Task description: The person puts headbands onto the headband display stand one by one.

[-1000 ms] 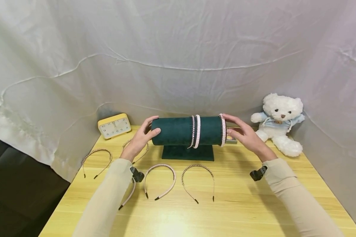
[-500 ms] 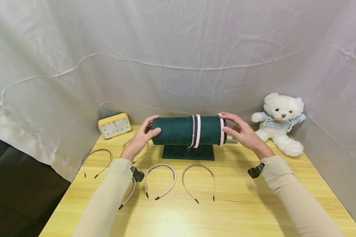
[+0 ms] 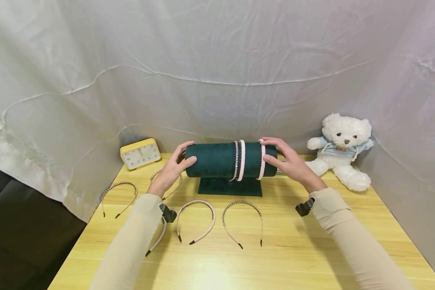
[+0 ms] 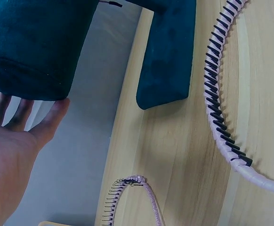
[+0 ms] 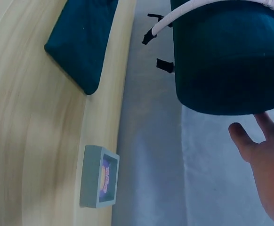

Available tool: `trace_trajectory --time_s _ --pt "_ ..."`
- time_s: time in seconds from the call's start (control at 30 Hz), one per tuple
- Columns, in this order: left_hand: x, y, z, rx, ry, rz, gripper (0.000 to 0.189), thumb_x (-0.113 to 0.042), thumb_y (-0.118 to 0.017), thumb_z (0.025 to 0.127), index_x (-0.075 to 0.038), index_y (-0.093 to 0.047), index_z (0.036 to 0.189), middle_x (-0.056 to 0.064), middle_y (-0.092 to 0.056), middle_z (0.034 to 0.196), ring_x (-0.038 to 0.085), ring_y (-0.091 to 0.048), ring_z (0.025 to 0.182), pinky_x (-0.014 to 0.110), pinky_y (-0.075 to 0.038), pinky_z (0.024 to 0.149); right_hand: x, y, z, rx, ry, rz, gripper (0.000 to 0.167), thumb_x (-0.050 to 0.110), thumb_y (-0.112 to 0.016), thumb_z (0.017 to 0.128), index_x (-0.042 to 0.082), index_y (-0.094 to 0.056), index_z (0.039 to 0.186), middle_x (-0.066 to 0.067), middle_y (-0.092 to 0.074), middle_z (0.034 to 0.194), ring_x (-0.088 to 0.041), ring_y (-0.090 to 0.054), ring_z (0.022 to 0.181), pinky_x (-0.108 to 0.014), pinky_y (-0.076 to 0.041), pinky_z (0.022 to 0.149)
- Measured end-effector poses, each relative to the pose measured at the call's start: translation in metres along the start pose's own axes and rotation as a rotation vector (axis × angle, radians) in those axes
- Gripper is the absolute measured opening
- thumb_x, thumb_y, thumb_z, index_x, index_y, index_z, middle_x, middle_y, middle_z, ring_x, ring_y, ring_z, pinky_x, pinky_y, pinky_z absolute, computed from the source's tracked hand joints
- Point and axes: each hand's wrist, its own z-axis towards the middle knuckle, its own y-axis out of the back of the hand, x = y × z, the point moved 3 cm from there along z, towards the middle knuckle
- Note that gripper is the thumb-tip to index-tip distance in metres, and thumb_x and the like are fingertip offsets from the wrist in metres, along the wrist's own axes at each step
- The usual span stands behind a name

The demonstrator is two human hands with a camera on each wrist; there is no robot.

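A dark green velvet cylinder [image 3: 217, 160] lies across its stand [image 3: 228, 187] at the back middle of the table. My left hand [image 3: 174, 166] rests with straight fingers on the cylinder's left end [image 4: 33, 42]; the thumb [image 4: 52, 120] touches the rim. My right hand [image 3: 290, 161] is at the right end [image 5: 226, 56], its fingers and thumb against a pink headband [image 3: 262, 161] that sits around the cylinder. Only the right fingertips [image 5: 250, 136] show in the wrist view, spread. Two more headbands [image 3: 240, 161] sit round the cylinder near its middle.
Several headbands lie on the wooden table [image 3: 293, 249] in front: one pink [image 3: 196, 219], one thin [image 3: 242, 221], one at the left [image 3: 117, 195]. A yellow clock [image 3: 139, 153] stands back left, a white teddy bear [image 3: 342, 149] back right. A small grey box [image 5: 99, 176] lies behind the stand.
My right hand has slid the pink headband leftward along the cylinder, from its right rim further in. The left hand has stayed on the left end.
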Motion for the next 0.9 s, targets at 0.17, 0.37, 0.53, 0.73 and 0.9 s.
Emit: trace_trajectory --time_s 0.17,0.37,0.53,0.73,0.9 --pt "-0.001 0.0 0.0 0.001 -0.005 -0.002 0.06 -0.04 -0.064 0.111 -0.041 -0.041 0.165 0.001 -0.029 0.178 0.034 -0.023 0.167 0.067 -0.022 0.133 0.004 -0.001 0.003 0.011 0.007 -0.037 0.044 0.02 -0.072 0.107 0.025 -0.062 0.15 -0.001 -0.048 0.167 -0.028 -0.04 0.159 -0.062 -0.032 0.128" --pt "0.0 0.0 0.001 0.001 -0.011 -0.009 0.061 -0.037 -0.064 0.111 -0.034 -0.039 0.167 0.002 -0.03 0.177 0.034 -0.023 0.167 0.067 -0.023 0.132 0.013 0.006 0.004 0.016 0.053 -0.099 0.05 0.018 -0.073 0.107 0.026 -0.06 0.154 -0.004 -0.052 0.163 -0.028 -0.044 0.154 -0.064 -0.033 0.128" --pt "0.001 0.001 0.001 -0.001 -0.005 -0.009 0.061 -0.039 -0.064 0.111 -0.038 -0.039 0.167 0.001 -0.029 0.178 0.034 -0.022 0.167 0.068 -0.022 0.132 0.019 0.014 0.004 0.007 0.076 -0.119 0.048 0.017 -0.075 0.105 0.026 -0.065 0.15 0.0 -0.05 0.164 -0.027 -0.043 0.155 -0.065 -0.032 0.127" --pt "0.001 0.0 0.001 -0.002 -0.007 -0.013 0.061 -0.037 -0.063 0.111 -0.035 -0.039 0.167 0.002 -0.03 0.177 0.034 -0.024 0.167 0.067 -0.023 0.132 0.018 0.011 0.007 0.062 0.047 -0.122 0.045 0.022 -0.078 0.104 0.025 -0.068 0.148 -0.001 -0.05 0.167 -0.029 -0.041 0.159 -0.066 -0.033 0.126" --pt "0.001 0.0 0.001 0.0 -0.002 -0.009 0.059 -0.04 -0.064 0.111 -0.04 -0.04 0.165 0.001 -0.03 0.177 0.033 -0.023 0.167 0.067 -0.022 0.132 0.015 0.009 0.008 0.06 0.01 -0.128 0.051 0.025 -0.078 0.104 0.029 -0.064 0.152 0.0 -0.052 0.165 -0.028 -0.042 0.158 -0.065 -0.03 0.128"
